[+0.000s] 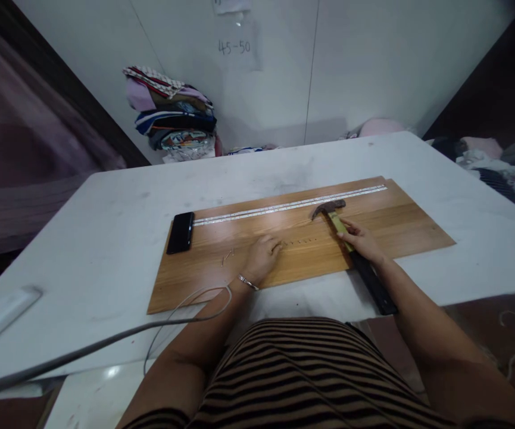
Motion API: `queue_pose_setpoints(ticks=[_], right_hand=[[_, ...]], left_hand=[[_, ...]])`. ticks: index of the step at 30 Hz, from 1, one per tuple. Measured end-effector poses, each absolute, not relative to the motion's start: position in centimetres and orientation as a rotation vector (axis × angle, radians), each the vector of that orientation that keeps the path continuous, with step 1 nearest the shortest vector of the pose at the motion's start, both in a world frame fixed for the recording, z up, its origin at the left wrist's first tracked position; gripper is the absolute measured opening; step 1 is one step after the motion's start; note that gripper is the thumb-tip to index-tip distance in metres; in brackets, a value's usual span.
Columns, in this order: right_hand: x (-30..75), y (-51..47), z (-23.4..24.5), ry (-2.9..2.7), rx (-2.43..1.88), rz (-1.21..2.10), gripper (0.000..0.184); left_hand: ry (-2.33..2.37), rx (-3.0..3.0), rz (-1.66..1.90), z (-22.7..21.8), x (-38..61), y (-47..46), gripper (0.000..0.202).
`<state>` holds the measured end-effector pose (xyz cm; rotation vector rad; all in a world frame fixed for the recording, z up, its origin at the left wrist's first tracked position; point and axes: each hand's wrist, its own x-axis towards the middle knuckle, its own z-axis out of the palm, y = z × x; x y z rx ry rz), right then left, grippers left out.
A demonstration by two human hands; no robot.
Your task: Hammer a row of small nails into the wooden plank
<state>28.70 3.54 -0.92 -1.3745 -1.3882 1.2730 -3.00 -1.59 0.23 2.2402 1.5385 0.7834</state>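
Note:
My right hand point(359, 239) grips a claw hammer point(338, 224) partway along its yellow and black handle. The hammer's metal head points away from me, over a wood-grain board point(400, 220). My left hand point(264, 256) rests low on the board, thumb and fingers pinched around a small nail, mostly hidden by the fingertips. To the right of those fingertips, a short row of small nails point(304, 241) stands in the board. A few loose nails point(227, 257) lie to the left of my left hand.
A metal ruler point(284, 207) lies along the board's far side, with a black phone point(180, 233) at its left end. The board sits on a white table point(118, 208). A grey cable point(118, 338) crosses the left front. Folded clothes point(177, 116) are stacked behind the table.

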Motion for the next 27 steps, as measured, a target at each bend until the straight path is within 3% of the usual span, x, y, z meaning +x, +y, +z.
queue_pose_setpoints(ticks=[7,20,27], right_hand=[[29.0,3.6,-1.4,-1.417,-1.375,1.231,0.068],[28.9,3.5,-1.2,-1.385,-1.380,1.244,0.069],[28.7,3.4,-1.1,-1.371,-1.367,1.262,0.069]], left_hand=[[1.952,1.925,0.961,1.8,-7.5,-0.9,0.019],[1.992,2.043,0.097,3.8,-5.3,-0.2,0.020],[1.847,2.291,0.025,3.4,-6.2,-1.5,0.022]])
